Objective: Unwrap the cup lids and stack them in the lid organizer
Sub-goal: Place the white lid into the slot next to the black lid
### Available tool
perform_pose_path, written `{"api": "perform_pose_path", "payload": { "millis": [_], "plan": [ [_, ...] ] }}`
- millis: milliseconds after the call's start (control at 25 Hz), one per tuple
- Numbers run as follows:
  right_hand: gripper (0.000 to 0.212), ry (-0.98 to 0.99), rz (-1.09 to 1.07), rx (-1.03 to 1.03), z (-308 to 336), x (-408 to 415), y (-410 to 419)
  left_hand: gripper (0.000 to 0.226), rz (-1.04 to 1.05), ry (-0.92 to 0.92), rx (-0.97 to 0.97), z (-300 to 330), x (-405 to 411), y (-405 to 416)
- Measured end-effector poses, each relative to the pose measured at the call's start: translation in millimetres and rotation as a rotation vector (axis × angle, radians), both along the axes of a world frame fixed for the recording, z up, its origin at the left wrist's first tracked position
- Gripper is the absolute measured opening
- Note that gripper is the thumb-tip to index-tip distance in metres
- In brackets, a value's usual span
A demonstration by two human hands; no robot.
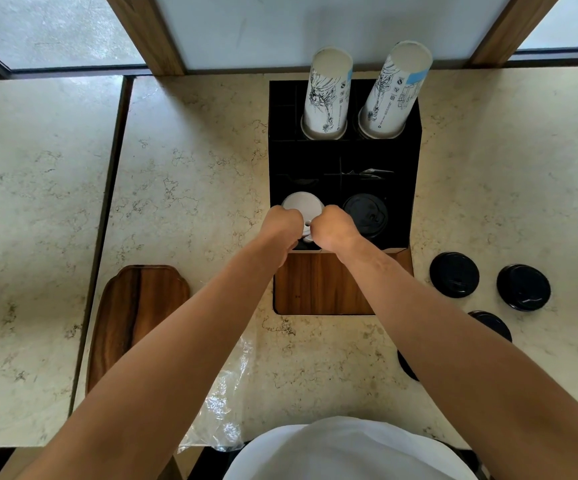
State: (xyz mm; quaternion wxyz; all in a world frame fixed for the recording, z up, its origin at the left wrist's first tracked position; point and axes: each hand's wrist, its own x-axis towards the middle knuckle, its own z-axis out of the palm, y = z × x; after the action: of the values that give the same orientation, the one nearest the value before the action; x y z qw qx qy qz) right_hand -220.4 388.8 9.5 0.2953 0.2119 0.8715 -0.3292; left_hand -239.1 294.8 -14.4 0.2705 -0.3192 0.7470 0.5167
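Observation:
A black lid organizer (412, 161) stands on the marble counter. Its front left slot holds white lids (301, 204); its front right slot holds black lids (365, 214). My left hand (282, 225) and my right hand (332, 226) are both closed around the white lid stack at the front left slot, fingers curled over its near edge. Loose black lids lie on the counter to the right (454, 274), (523, 287), and two more (493, 323) are partly hidden by my right forearm. An empty clear plastic wrapper (227, 403) lies near the counter's front edge.
Two stacks of printed paper cups (327, 95) stand tilted in the organizer's back slots. A wooden tray (135, 317) lies on the counter at the left. A wooden panel (315, 285) fronts the organizer. A seam (107, 202) splits the counter at the left.

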Motion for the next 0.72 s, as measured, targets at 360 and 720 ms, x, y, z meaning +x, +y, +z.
{"api": "perform_pose_path", "payload": {
  "millis": [360, 720],
  "plan": [
    [0.028, 0.364, -0.210, -0.215, 17.0, 41.8, 26.2, 0.031, -0.132, 0.287, -0.096, 14.8, 31.4, -21.6],
    [0.028, 0.469, -0.321, -0.206, 22.6, 121.4, 69.1, 0.020, -0.400, 0.445, -0.181, 31.7, 88.9, -10.6]
  ]
}}
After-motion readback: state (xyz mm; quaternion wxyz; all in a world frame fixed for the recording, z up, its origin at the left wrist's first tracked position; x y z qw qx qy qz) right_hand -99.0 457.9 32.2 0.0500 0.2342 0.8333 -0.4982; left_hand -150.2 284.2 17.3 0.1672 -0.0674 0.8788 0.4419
